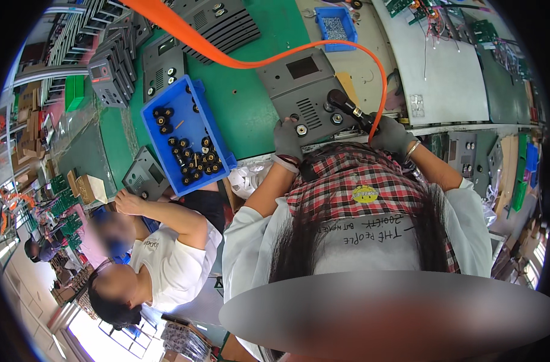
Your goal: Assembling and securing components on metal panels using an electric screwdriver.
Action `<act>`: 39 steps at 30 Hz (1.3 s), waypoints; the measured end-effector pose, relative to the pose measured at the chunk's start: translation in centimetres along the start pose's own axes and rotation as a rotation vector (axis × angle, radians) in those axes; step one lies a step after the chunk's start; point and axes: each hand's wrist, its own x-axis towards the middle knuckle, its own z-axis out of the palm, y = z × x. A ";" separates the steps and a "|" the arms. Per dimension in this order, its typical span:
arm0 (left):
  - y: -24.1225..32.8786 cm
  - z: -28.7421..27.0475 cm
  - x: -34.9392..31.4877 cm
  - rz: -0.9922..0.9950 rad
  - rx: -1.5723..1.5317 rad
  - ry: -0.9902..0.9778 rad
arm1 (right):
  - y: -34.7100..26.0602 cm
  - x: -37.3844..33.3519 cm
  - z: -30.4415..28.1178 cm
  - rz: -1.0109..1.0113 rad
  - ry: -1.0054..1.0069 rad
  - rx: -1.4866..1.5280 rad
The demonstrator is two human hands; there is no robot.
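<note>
A dark grey metal panel [300,84] lies at the table's near edge, with a rectangular window, vent slots and round fittings with hex nuts. My left hand [287,139], in a grey glove, grips its near left corner beside a nut-fitted connector [301,130]. My right hand [391,135], also gloved, is closed round a black angle-head air wrench [348,107]. The wrench's head sits over the panel's right side, close to another hex nut [337,119]. An orange air hose [380,66] runs from the tool up over the table.
Left of the panel stands a blue bin [160,137] with several black connectors. Stacked grey panels [227,30] lie at the back. A small blue tray [335,27] holds small metal parts. At the left, a co-worker [172,253] handles another panel [146,175].
</note>
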 end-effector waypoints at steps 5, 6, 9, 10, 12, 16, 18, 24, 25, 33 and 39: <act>1.0 0.0 -0.3 0.015 0.010 -0.069 | -0.3 -1.3 -0.8 -0.034 0.020 0.051; 1.0 0.0 -0.2 0.015 -0.007 -0.043 | -0.2 -1.5 -0.6 -0.064 0.027 0.088; 0.6 0.1 0.2 0.040 -0.012 -0.033 | 0.5 -1.8 0.3 -0.013 0.093 -0.048; 0.4 0.0 0.4 0.052 -0.012 -0.038 | 0.9 -1.7 0.5 -0.010 0.081 -0.052; -0.1 -0.2 0.8 0.077 0.004 -0.048 | 1.5 -1.4 0.9 0.009 0.062 -0.073; -1.0 -0.5 1.2 0.094 -0.044 -0.055 | 2.0 -1.2 1.3 0.004 0.073 -0.052; -1.4 -0.4 1.3 0.118 0.013 -0.026 | 1.7 -1.4 1.5 0.002 0.105 -0.077; -1.8 -0.3 1.3 0.128 -0.038 -0.014 | 1.2 -1.8 1.8 -0.023 0.112 -0.055; -1.9 -0.2 1.3 0.123 -0.045 -0.013 | 1.3 -1.7 1.9 -0.033 0.107 -0.046; -1.8 -0.4 1.3 0.157 -0.008 -0.007 | 1.6 -1.3 1.7 -0.051 0.076 -0.050; -1.8 -0.2 1.5 0.149 -0.043 0.000 | 1.1 -1.2 1.2 -0.067 0.067 -0.074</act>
